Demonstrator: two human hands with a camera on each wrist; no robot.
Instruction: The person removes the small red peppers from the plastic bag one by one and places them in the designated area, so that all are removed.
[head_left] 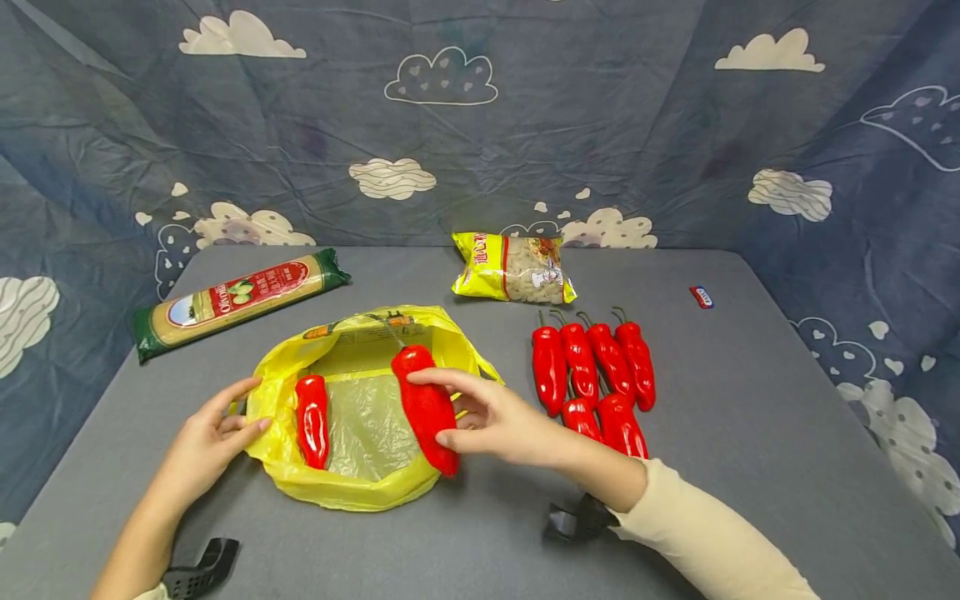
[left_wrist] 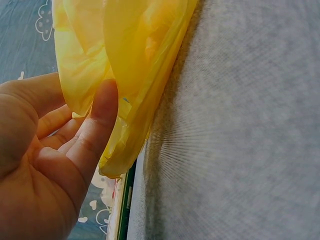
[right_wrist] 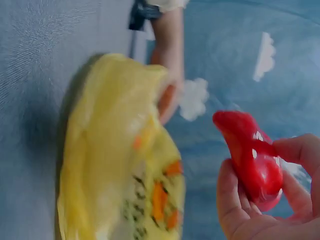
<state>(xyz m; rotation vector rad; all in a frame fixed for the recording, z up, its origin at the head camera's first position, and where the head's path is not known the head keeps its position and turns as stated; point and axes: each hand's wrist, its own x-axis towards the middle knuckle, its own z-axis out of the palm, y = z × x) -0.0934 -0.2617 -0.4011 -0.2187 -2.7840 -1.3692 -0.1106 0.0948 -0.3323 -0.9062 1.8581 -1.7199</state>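
A yellow plastic bag [head_left: 360,496] lies with its mouth spread wide in the head view, and one red pepper [head_left: 312,421] rests inside at its left. My left hand [head_left: 206,446] holds the bag's left rim, with thumb and fingers on either side of the film in the left wrist view. Over the right side of the bag, my right hand [head_left: 498,417] grips another red pepper [right_wrist: 247,155] between thumb and fingers. Its thin stem points away toward the back of the bag. Several more red peppers [head_left: 581,358] lie in two rows to the right, partly hidden by the right forearm.
A green-ended pack of noodles [head_left: 240,302] lies at the back left. Behind the bag sits a yellow and clear food packet [head_left: 513,268]. A small red and blue label [head_left: 702,297] lies at the right on the grey table [head_left: 750,433]. A cloud-patterned cloth hangs behind.
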